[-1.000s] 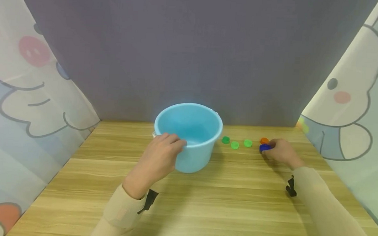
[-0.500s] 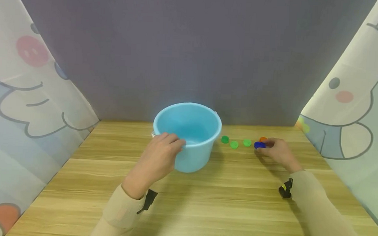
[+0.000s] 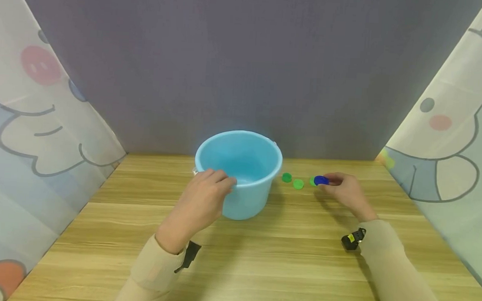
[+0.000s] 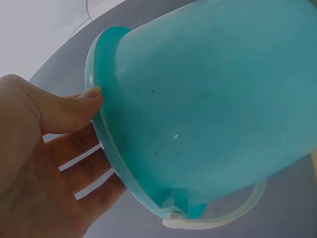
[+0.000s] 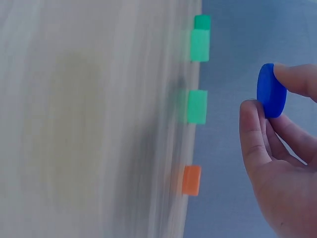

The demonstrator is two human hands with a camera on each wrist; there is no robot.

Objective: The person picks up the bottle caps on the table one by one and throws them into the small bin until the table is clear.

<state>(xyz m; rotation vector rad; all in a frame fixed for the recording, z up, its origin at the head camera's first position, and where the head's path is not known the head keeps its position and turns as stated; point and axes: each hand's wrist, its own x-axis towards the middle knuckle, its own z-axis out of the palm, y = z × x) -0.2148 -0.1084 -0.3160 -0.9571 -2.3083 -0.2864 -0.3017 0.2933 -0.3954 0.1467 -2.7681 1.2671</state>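
A light blue bucket (image 3: 246,203) stands upright on the table, its inside partly visible. My left hand (image 3: 200,198) grips its near-left rim; in the left wrist view the thumb (image 4: 74,110) presses the outer side and the other fingers go over the edge. On the right, my right hand (image 3: 348,195) pinches a round blue bottle cap (image 5: 271,90) between thumb and fingers, raised above the tabletop. Past it lie a dark green cap (image 3: 287,177), a light green cap (image 3: 298,184) and another light green cap (image 3: 312,182), partly covered by the blue one.
An orange cap (image 5: 191,180) rests on the table, hidden behind my right hand in the head view. The bucket's white handle (image 4: 223,220) hangs at its side. A grey panel (image 3: 245,69) closes off the back, and printed cartoon sheets (image 3: 440,102) flank the wooden table (image 3: 259,265).
My right hand has moved left with the blue cap and lifted it, away from the orange cap and over toward the green ones. The left hand stays on the bucket rim.
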